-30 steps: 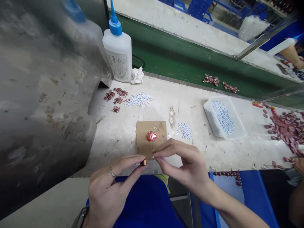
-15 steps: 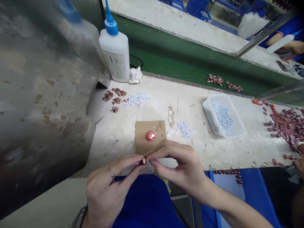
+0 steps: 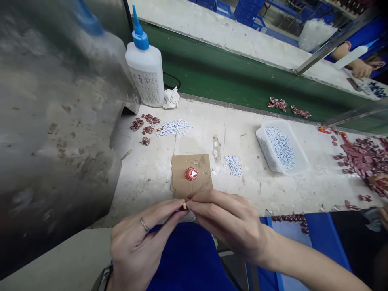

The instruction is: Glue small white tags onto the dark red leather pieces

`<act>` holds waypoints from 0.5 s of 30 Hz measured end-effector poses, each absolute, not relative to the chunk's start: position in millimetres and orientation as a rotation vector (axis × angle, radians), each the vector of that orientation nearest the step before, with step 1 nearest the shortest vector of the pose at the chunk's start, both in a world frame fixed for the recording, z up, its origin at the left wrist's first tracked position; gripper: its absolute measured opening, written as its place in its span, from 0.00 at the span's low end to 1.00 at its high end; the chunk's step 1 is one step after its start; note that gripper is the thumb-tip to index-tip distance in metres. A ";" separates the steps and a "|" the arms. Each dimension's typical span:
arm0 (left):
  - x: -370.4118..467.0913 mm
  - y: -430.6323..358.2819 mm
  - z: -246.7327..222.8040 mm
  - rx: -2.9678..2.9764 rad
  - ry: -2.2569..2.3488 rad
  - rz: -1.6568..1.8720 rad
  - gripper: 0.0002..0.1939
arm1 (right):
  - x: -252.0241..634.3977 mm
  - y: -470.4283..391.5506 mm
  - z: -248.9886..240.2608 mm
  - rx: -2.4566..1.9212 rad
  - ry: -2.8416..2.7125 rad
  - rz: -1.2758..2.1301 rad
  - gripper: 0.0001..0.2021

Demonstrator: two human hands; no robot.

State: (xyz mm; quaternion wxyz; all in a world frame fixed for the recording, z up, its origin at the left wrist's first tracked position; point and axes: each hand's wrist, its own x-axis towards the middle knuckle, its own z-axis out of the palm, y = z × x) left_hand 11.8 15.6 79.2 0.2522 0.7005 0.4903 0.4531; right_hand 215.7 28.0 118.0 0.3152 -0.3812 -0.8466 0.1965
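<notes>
Between its thumb and forefinger, my left hand (image 3: 142, 236) pinches a small dark brown piece with a tan face (image 3: 184, 205), mostly covered by fingers. My right hand (image 3: 228, 224) is closed, its fingertips pressed against that piece from the right; whatever lies between them is hidden. Just beyond the hands is a cardboard square (image 3: 178, 186), with a glossy red oval thing (image 3: 191, 173) with a white mark on it. To its right is a little heap of tiny white-and-blue pieces (image 3: 233, 165). Further left lie brown figures (image 3: 145, 141) beside more tiny white-and-blue pieces (image 3: 174, 127).
A white bottle with a blue nozzle (image 3: 145, 74) stands back left by crumpled tissue (image 3: 171, 98) and a metal panel (image 3: 60, 121). A clear tub (image 3: 298, 163) holds tiny pieces. Brown parts (image 3: 360, 157) cover the right end; another person's hand (image 3: 362, 68) is across the green belt (image 3: 212, 66).
My right hand has swung its fingers over and closed its fingertips against the small piece. The left hand keeps its pinch. Across the belt, the other person's hand has shifted.
</notes>
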 end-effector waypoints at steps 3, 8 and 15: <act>15.9 16.5 82.0 1.893 1.315 1.236 0.14 | 216.4 27.0 120.4 -1.014 -2.220 0.491 0.08; 18.2 18.8 81.5 1.752 1.389 1.208 0.11 | 217.1 23.9 117.8 -1.123 -2.146 0.567 0.09; 15.8 18.8 75.0 1.652 1.441 1.131 0.13 | 214.4 30.0 113.8 -1.242 -1.712 1.149 0.15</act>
